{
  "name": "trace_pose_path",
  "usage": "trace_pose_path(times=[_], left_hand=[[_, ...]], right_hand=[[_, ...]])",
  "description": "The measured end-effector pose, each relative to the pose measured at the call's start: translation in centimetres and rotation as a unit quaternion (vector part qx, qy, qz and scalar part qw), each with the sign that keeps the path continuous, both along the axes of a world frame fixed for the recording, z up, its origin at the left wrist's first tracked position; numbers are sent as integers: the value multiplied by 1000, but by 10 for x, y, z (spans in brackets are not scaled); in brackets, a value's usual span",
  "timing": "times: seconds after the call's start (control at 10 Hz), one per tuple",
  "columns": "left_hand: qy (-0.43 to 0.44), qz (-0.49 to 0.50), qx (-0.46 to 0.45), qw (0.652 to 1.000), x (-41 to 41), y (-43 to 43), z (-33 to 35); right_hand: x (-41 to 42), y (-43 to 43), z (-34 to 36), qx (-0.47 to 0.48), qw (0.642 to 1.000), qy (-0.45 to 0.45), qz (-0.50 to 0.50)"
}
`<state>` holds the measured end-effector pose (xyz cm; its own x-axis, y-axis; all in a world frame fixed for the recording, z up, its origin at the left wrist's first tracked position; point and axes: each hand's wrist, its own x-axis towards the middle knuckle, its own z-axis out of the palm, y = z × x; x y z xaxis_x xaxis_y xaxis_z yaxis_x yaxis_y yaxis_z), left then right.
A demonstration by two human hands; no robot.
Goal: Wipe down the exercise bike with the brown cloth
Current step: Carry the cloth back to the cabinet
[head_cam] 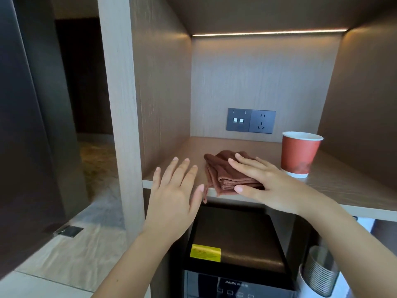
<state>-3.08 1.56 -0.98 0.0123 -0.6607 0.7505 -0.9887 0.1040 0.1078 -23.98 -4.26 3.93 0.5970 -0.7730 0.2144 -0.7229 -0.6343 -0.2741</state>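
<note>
The brown cloth [219,171] lies folded near the front edge of a wooden shelf [335,188] inside a lit cabinet niche. My right hand [264,179] rests flat on top of the cloth, fingers straight, with the thumb against the cloth's folded front edge. My left hand [174,194] hovers open just left of the cloth, fingers spread over the shelf's front edge, touching nothing that I can see. No exercise bike is in view.
A red paper cup [299,153] stands upright right of the cloth. A socket panel [250,120] sits on the back wall. Below the shelf are a black AUX appliance [234,248] and a stack of cups [318,272]. A cabinet side panel [122,104] rises at left.
</note>
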Motion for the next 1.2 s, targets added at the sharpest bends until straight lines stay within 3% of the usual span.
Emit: trace_pose_path(times=[0.7,1.1,1.2], left_hand=[[5,11,-19,1000,36,-8,-11],[16,-6,-50,999,30,-16,-16],[20,0,-44,999,23,-16,-13]], right_hand=[[133,-63,14,67,992,95,-40],[140,-72,14,91,996,-17,0],[116,-62,16,30,998,21,-54]])
